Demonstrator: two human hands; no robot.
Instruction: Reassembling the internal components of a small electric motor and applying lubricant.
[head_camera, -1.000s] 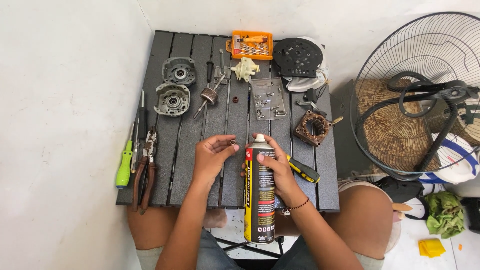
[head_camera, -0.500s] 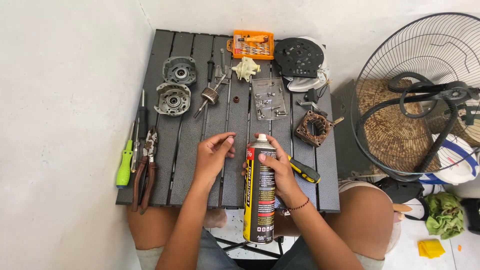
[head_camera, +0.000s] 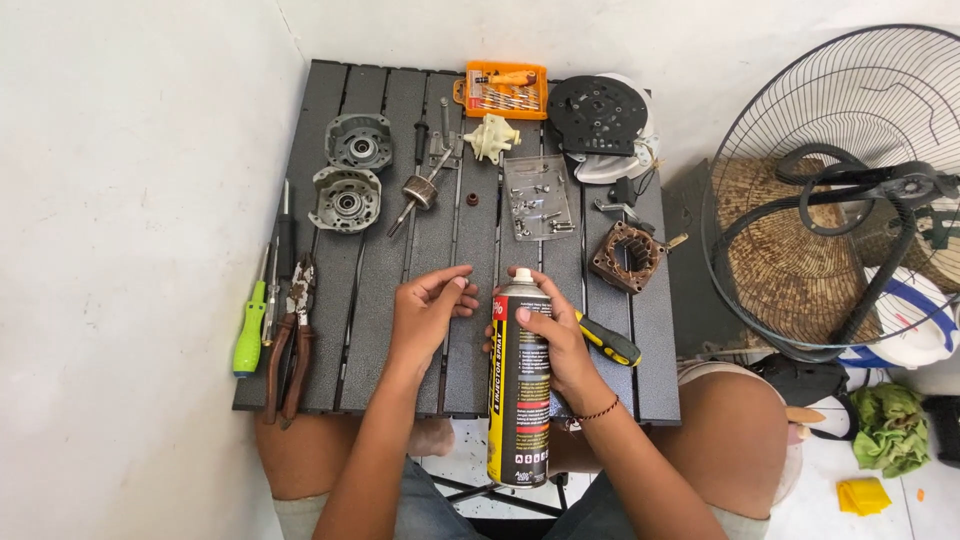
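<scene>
right hand (head_camera: 558, 335) is gripping an upright spray can (head_camera: 520, 385) at the worktop's (head_camera: 370, 330) near edge; left hand (head_camera: 428, 310) is resting loosely curled, holding nothing, just beside it.

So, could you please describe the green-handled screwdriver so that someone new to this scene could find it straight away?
Start at the dark slatted table and go to its left edge, near the white wall. There, beside the brown-handled pliers, lies the green-handled screwdriver, its shaft pointing away from the person. Its bright green grip sets it apart from the dark tools next to it.
</scene>
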